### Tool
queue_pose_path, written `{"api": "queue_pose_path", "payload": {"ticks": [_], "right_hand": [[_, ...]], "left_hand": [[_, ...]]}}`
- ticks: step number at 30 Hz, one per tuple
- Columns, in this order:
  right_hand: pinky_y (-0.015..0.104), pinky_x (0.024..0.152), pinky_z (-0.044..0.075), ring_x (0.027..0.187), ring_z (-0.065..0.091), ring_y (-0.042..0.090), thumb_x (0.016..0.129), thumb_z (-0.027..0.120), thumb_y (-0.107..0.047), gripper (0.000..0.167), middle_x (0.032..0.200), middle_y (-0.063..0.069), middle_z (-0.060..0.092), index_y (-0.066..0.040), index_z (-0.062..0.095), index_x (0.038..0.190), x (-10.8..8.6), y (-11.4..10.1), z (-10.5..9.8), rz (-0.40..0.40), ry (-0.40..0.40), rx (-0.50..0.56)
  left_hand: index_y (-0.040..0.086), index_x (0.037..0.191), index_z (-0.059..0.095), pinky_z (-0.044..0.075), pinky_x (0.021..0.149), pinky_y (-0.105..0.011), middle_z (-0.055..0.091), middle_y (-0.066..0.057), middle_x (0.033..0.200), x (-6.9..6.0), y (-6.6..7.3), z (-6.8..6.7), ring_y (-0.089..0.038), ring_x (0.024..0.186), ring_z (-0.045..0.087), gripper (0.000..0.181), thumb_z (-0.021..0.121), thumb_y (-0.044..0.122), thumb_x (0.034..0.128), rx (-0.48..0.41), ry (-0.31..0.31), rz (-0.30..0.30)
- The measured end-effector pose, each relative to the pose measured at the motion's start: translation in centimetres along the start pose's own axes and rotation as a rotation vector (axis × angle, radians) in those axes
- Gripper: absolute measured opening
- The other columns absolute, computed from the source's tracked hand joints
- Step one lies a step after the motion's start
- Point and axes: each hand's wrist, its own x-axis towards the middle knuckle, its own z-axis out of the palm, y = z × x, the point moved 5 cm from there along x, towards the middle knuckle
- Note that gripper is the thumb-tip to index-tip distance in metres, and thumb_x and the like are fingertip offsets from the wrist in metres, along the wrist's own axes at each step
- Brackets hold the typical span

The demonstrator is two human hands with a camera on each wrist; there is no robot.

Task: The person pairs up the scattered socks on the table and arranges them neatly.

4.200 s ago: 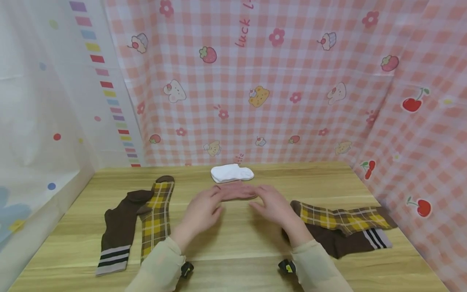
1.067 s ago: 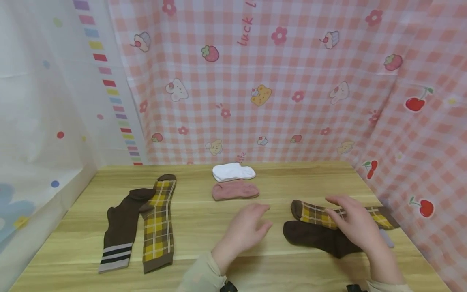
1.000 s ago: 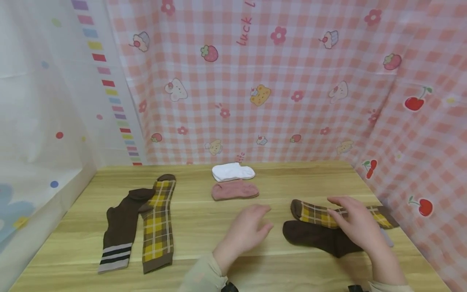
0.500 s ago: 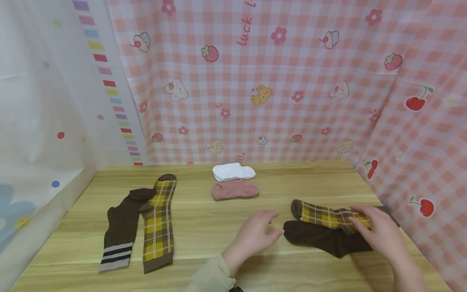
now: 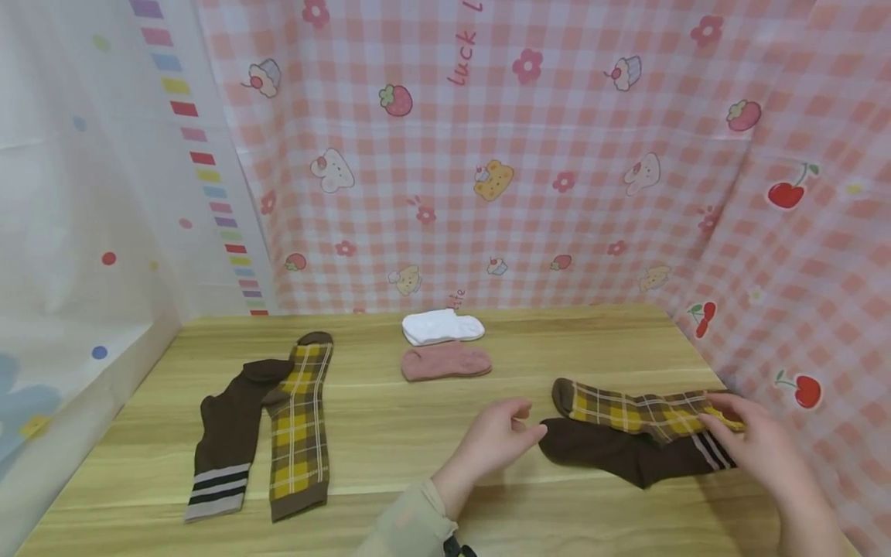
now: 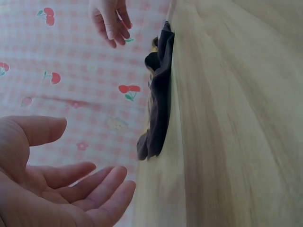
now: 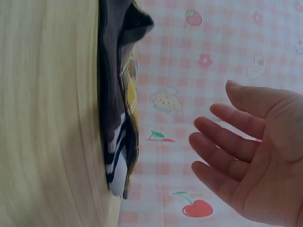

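Observation:
On the right of the table lie a yellow-and-brown plaid sock [image 5: 626, 411] and a dark brown sock [image 5: 599, 450] with striped cuff, side by side and touching. My right hand [image 5: 766, 445] hovers over their cuff ends, fingers loosely bent and holding nothing; the right wrist view shows a gap between the hand [image 7: 255, 156] and the socks [image 7: 113, 85]. Just left of the brown sock's toe, my left hand [image 5: 490, 441] is held with thumb and fingers apart, empty. In the left wrist view that hand [image 6: 61, 179] is clear of the socks [image 6: 161, 94].
At the back centre a white folded sock [image 5: 442, 327] lies behind a pink one [image 5: 445, 362]. Another brown sock [image 5: 230, 425] and plaid sock [image 5: 301, 433] overlap on the left of the wooden table [image 5: 418, 495]. Patterned curtains [image 5: 445, 155] stand behind and beside it.
Both hands have left the pink sock and moved right, toward the right-hand socks. Over the last second my right hand has shifted farther right, uncovering the striped cuff; my left has moved slightly right.

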Motion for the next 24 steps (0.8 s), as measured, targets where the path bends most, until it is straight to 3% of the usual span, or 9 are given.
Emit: {"api": "queue_pose_path", "payload": {"ticks": [7,14,24], "right_hand": [[0.062,0.077,0.048,0.098,0.058,0.053,0.1,0.059,-0.028,0.05,0.11,0.038,0.06,0.017,0.055,0.121,0.0,1.9,-0.4,0.108,-0.095,0.0],[0.062,0.08,0.047,0.096,0.058,0.056,0.101,0.055,-0.025,0.053,0.105,0.041,0.059,0.026,0.048,0.115,0.0,3.9,-0.4,0.185,-0.202,-0.032],[0.062,0.08,0.046,0.096,0.056,0.057,0.1,0.054,-0.03,0.061,0.101,0.041,0.058,0.028,0.042,0.116,0.2,6.0,0.3,0.273,-0.329,-0.064]], "left_hand": [[-0.008,0.126,0.061,0.055,0.083,-0.032,0.067,-0.019,0.116,0.4,-0.5,0.5,-0.026,0.099,0.068,0.048,0.071,0.024,0.091,-0.067,0.002,-0.04],[-0.009,0.124,0.061,0.053,0.086,-0.034,0.068,-0.017,0.112,0.9,-0.9,1.1,-0.028,0.104,0.065,0.049,0.071,0.025,0.0902,-0.097,-0.009,-0.078],[-0.012,0.127,0.057,0.052,0.091,-0.041,0.066,-0.023,0.115,1.0,-1.1,1.7,-0.034,0.11,0.062,0.054,0.072,0.023,0.0898,-0.177,-0.019,-0.15]]}}
